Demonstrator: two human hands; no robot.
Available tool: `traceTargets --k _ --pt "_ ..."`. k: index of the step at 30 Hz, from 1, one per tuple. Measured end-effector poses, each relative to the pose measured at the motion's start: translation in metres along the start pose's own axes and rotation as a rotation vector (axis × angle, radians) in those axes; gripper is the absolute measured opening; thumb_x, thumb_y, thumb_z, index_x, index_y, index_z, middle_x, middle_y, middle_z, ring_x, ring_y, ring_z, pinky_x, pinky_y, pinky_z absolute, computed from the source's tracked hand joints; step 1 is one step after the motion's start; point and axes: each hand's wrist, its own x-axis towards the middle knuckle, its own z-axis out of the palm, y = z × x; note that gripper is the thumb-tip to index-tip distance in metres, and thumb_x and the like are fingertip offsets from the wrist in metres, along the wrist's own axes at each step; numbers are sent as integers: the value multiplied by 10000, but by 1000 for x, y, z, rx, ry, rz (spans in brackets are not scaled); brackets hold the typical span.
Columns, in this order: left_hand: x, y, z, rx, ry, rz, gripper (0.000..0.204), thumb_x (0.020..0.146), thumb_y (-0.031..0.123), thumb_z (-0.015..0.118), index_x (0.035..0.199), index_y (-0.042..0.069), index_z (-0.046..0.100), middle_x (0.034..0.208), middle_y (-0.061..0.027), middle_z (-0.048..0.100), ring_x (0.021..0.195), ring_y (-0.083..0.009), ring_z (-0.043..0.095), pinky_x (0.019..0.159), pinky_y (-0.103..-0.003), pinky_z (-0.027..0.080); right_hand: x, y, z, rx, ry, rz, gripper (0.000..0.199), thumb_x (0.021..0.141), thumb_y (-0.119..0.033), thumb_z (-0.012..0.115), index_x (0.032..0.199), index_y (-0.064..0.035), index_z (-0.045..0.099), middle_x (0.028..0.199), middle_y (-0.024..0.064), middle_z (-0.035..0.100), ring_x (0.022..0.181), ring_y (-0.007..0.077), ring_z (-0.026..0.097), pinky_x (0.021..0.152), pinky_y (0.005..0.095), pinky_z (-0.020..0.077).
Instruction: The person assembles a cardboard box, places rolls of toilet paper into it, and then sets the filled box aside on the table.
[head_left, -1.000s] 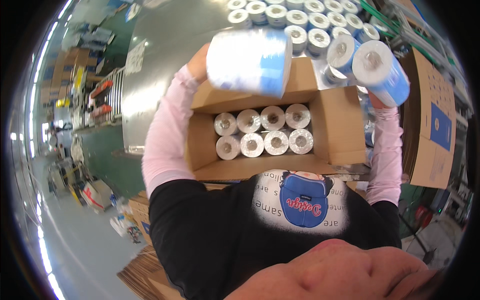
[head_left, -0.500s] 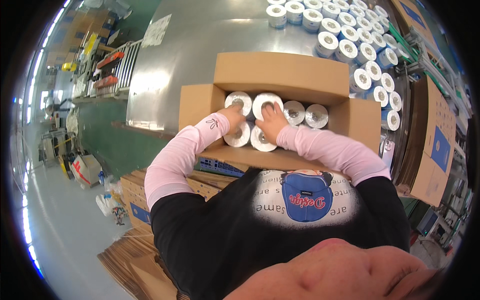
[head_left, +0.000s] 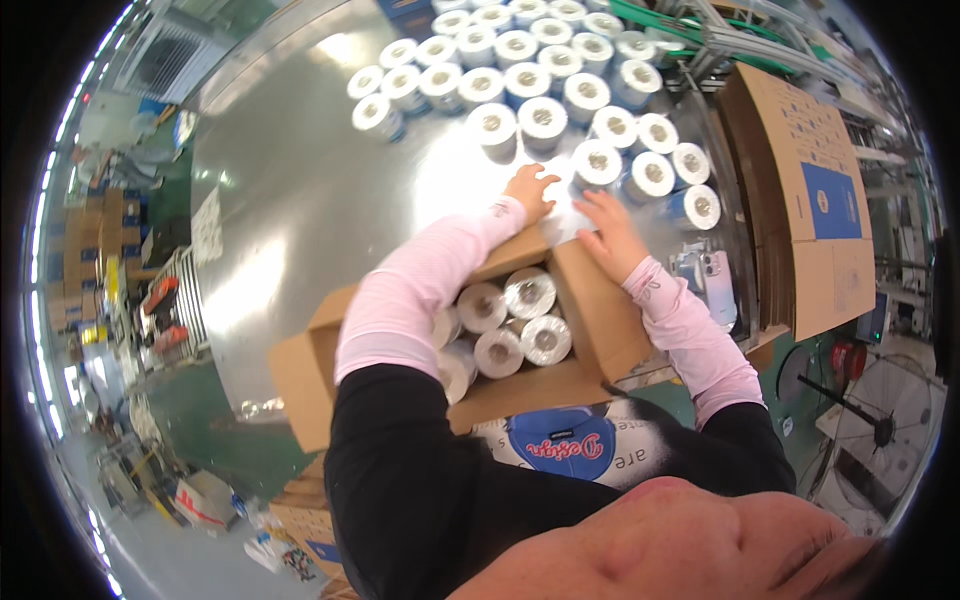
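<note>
Beyond the open carton [head_left: 615, 325], my left hand [head_left: 530, 193] reaches over the metal table, fingers apart and holding nothing. My right hand [head_left: 612, 238] is stretched out above the carton's right flap, its fingers also spread and bare. Both hands are just short of a white wrapped roll [head_left: 597, 163] with a blue side, standing at the near edge of a large group. Inside the carton, several white rolls [head_left: 498, 353] stand upright with their core ends up. My left arm covers part of the carton and some of the rolls in it.
Many more rolls [head_left: 515, 47] stand across the far side of the metal table [head_left: 275, 215]. Flattened cartons [head_left: 800, 215] lean at the right edge. A phone [head_left: 717, 285] lies near them. A floor fan [head_left: 880, 430] stands at the lower right.
Both hands have left the rolls in the carton and moved out to the far right, toward the rolls on the table. The view has turned right, so the carton sits lower and further left.
</note>
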Motion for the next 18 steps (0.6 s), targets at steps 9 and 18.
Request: traceTargets --k 9,18 --pt "181 55 67 452 -305 164 273 883 266 556 1123 228 679 1404 -132 425 1323 -302 368 1006 -450 401 67 217 -51 -494 -422 453 563 785 -138 633 1326 -262 539 1538 189 242 1457 341 129 1137 549 191" --pt "119 49 30 335 -227 30 423 585 295 786 964 114 732 1042 -159 606 1063 -342 548 958 -376 443 31 192 20 -501 -224 407 349 735 -291 658 1061 -175 692 1222 202 531 1242 377 398 1097 522 223"
